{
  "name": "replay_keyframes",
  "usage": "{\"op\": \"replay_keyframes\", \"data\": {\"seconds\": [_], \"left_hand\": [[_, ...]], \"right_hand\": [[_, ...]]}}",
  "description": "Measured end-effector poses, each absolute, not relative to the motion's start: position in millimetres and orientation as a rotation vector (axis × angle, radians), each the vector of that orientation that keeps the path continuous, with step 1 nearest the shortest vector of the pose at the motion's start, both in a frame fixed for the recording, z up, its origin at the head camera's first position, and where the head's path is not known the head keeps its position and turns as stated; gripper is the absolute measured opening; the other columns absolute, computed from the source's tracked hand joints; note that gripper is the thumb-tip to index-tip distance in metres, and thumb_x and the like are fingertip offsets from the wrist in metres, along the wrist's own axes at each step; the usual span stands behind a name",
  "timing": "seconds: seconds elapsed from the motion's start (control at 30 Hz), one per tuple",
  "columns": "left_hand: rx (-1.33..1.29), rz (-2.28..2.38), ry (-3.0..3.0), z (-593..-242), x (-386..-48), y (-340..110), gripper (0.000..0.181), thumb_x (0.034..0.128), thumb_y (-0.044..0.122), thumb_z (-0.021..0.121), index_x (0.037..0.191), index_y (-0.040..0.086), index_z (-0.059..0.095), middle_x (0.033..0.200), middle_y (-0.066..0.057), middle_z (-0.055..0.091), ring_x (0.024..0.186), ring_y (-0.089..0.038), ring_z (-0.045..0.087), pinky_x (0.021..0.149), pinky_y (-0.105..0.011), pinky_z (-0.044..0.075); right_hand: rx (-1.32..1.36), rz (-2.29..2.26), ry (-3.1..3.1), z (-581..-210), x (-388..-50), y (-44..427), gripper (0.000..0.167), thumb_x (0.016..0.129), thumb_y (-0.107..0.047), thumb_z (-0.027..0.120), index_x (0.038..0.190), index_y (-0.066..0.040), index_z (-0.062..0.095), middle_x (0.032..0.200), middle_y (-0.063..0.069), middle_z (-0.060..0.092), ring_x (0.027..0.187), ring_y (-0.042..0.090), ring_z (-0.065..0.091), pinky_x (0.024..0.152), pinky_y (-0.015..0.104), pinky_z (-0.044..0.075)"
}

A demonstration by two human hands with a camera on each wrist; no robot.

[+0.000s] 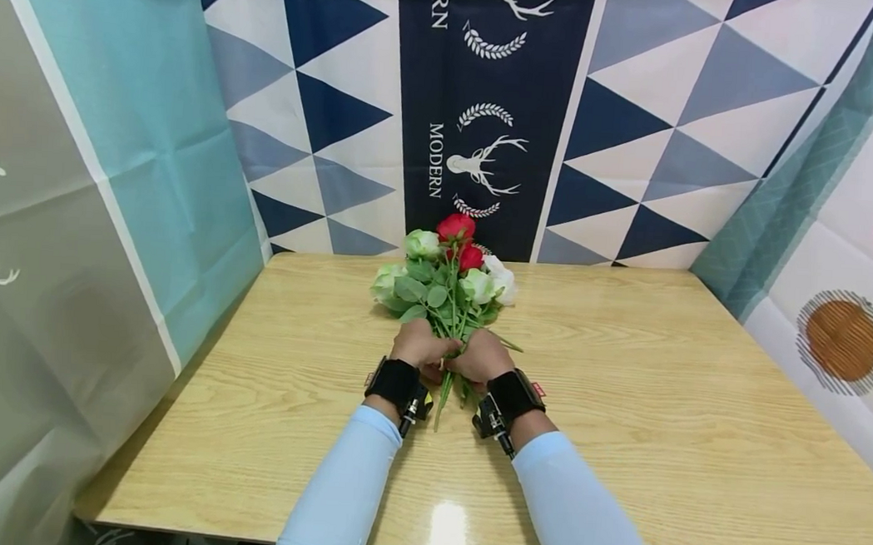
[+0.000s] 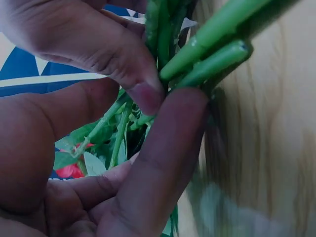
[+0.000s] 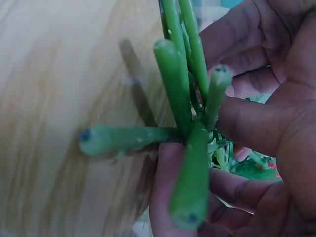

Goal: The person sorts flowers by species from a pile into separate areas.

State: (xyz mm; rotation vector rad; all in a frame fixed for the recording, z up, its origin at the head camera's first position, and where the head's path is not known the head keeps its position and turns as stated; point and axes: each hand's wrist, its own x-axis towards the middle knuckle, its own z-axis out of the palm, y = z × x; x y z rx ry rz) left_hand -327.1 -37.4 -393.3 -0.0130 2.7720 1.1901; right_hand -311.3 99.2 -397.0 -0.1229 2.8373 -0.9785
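Observation:
Both hands grip a bunch of artificial flowers near the table's middle, blooms pointing away. Red roses, pale green blooms and a white bloom fan out above green leaves. My left hand holds the stems from the left; my right hand holds them from the right, close against it. In the left wrist view, an index fingertip presses beneath the stems. Splayed stem ends with dark cores fill the right wrist view, between thumb and index finger. The exact crossing point is partly hidden by fingers.
The light wood-grain table extends on both sides of the bunch. Patterned cloth hangs along its back edge, with more cloth at left and right. Each wrist wears a black strap with a small camera.

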Motion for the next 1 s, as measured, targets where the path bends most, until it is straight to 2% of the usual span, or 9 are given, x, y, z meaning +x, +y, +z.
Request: {"op": "replay_keyframes", "data": {"seconds": [0.1, 0.2, 0.37, 0.47, 0.57, 0.67, 0.83, 1.0], "left_hand": [[-0.014, 1.063, 2.878, -393.3, -327.3, -38.4, 0.045, 0.0907, 0.043, 0.079, 0.067, 0.009, 0.061, 0.057, -0.003, 0.048, 0.049, -0.019, 0.049, 0.048, -0.030, 0.036], [-0.004, 0.930, 2.973, -393.0, -327.0, -40.0, 0.045, 0.0897, 0.043, 0.079, 0.066, 0.009, 0.063, 0.059, -0.005, 0.052, 0.054, -0.022, 0.054, 0.052, -0.032, 0.042], [-0.028, 0.811, 2.976, -390.0, -331.1, -43.6, 0.040, 0.0896, 0.039, 0.080, 0.089, 0.000, 0.074, 0.081, -0.015, 0.068, 0.075, -0.031, 0.067, 0.070, -0.038, 0.056], [-0.022, 0.763, 2.970, -386.6, -332.9, -46.9, 0.039, 0.0887, 0.037, 0.080, 0.095, -0.002, 0.074, 0.086, -0.016, 0.068, 0.075, -0.031, 0.067, 0.068, -0.038, 0.056], [-0.028, 0.729, 2.964, -383.3, -333.5, -50.3, 0.036, 0.0882, 0.032, 0.080, 0.095, -0.002, 0.074, 0.088, -0.017, 0.069, 0.074, -0.030, 0.066, 0.066, -0.037, 0.053], [-0.050, 0.703, 2.951, -381.3, -334.2, -53.2, 0.029, 0.0905, 0.026, 0.077, 0.095, -0.002, 0.075, 0.092, -0.020, 0.070, 0.074, -0.030, 0.064, 0.064, -0.035, 0.049], [-0.050, 0.635, 2.950, -381.6, -339.4, -57.2, 0.015, 0.0928, 0.015, 0.070, 0.090, 0.000, 0.073, 0.095, -0.018, 0.067, 0.070, -0.026, 0.054, 0.059, -0.034, 0.039], [-0.084, 0.663, 2.931, -382.5, -341.3, -62.6, 0.010, 0.0905, 0.010, 0.071, 0.085, 0.002, 0.070, 0.089, -0.017, 0.063, 0.066, -0.026, 0.049, 0.056, -0.035, 0.037]], "right_hand": [[-0.134, -0.994, 2.835, -397.6, -311.0, 93.6, 0.052, 0.091, -0.017, 0.076, 0.050, -0.016, 0.044, 0.041, -0.001, 0.036, 0.034, 0.013, 0.037, 0.039, 0.027, 0.031], [-0.132, -1.021, 2.831, -398.0, -311.4, 87.6, 0.052, 0.090, -0.015, 0.075, 0.052, -0.018, 0.040, 0.043, -0.001, 0.034, 0.036, 0.014, 0.035, 0.040, 0.028, 0.031], [-0.152, -0.983, 2.863, -397.9, -312.7, 79.0, 0.051, 0.089, -0.014, 0.074, 0.052, -0.017, 0.039, 0.045, -0.001, 0.033, 0.038, 0.015, 0.036, 0.041, 0.028, 0.031], [-0.169, -0.980, 2.861, -397.3, -312.8, 74.6, 0.050, 0.088, -0.010, 0.072, 0.050, -0.016, 0.040, 0.045, -0.001, 0.031, 0.038, 0.015, 0.035, 0.041, 0.028, 0.030], [-0.186, -0.978, 2.861, -396.9, -312.8, 69.1, 0.049, 0.087, -0.007, 0.069, 0.050, -0.017, 0.039, 0.045, -0.001, 0.031, 0.039, 0.016, 0.035, 0.042, 0.028, 0.029], [-0.169, -0.961, 2.864, -397.5, -313.9, 61.9, 0.048, 0.089, -0.010, 0.070, 0.052, -0.017, 0.041, 0.047, 0.000, 0.034, 0.040, 0.017, 0.037, 0.042, 0.028, 0.031], [-0.092, -0.920, 2.892, -402.1, -317.0, 47.7, 0.040, 0.090, -0.015, 0.073, 0.056, -0.013, 0.053, 0.051, 0.004, 0.048, 0.041, 0.018, 0.044, 0.041, 0.029, 0.036], [-0.103, -0.869, 2.905, -404.2, -315.6, 40.3, 0.034, 0.092, -0.013, 0.072, 0.060, -0.010, 0.059, 0.054, 0.008, 0.056, 0.041, 0.019, 0.049, 0.040, 0.030, 0.038]]}}
